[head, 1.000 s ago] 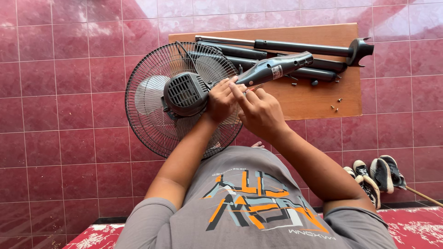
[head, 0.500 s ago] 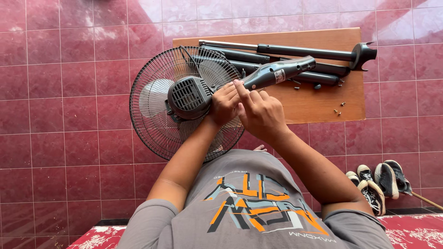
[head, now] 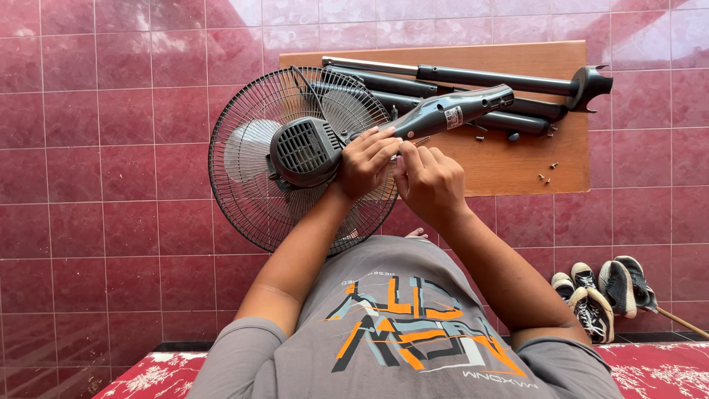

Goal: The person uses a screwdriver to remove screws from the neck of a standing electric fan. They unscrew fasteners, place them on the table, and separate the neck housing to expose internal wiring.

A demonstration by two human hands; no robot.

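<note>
grey short-sleeved T-shirt (head: pixel 399 332) | orange-and-grey chest graphic | bare forearms

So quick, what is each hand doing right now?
Left hand: closed on the fan neck, beside the motor housing.
Right hand: fingers pinched at the neck; what they hold cannot be told.

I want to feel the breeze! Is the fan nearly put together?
Not yet. The fan head has its cage on and its grey neck attached. Both hands, left hand and right hand, work at that joint. The stand poles and loose screws lie unused on the wooden board.
</note>
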